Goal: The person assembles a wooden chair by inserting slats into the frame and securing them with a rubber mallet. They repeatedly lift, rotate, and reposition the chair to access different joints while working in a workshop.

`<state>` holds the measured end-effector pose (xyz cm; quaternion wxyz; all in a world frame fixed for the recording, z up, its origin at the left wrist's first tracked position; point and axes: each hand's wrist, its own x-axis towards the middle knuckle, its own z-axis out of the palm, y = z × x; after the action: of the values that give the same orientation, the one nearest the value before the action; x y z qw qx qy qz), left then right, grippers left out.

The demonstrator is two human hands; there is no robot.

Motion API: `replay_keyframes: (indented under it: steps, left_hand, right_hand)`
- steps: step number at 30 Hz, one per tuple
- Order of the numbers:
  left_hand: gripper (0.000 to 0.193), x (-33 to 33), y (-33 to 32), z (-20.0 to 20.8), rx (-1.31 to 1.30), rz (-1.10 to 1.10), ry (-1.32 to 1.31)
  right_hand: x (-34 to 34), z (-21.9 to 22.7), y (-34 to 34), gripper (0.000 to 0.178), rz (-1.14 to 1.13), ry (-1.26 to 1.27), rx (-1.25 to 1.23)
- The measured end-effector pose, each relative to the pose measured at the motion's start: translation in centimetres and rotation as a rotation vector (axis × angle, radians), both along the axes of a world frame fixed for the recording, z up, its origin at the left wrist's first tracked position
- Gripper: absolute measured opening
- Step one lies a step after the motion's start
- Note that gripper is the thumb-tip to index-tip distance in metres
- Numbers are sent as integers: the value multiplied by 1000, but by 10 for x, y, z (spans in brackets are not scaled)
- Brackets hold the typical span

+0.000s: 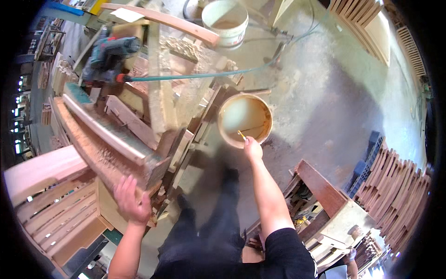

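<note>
My right hand [253,148] reaches over the near rim of a round bucket [270,122], closed on a thin yellowish stick [241,135]. The stick points into the bucket, where something whitish and brown shows; whether its tip touches the contents I cannot tell. At the left, my left hand [132,200] is held with fingers stretched, at the near end of a long curved wooden piece [88,139]. Whether it presses on the wood is unclear. A pale wooden strip [104,129] lies alongside that piece on the bench.
A teal power tool [111,51] and a green hose [195,76] lie across the cluttered bench. A white bucket [226,23] stands beyond. Slatted wooden work [60,209] is at left; stacked wooden parts [395,186] and a wooden box [325,186] at right. Another person's hand [351,255] shows lower right.
</note>
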<state>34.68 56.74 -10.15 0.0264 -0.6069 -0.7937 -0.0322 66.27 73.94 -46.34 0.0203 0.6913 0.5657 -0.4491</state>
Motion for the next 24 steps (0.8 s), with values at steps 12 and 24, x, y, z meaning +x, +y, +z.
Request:
replay_keyframes:
  steps: [12,24]
  left_hand:
    - [30,-6,-8,-8,-136,-3,73]
    - [21,-4,-14,-3,-129,39,81]
  right_hand:
    - [-86,-142,0,39,51,125,-59]
    - [-55,-194,50,28,93,-138,318]
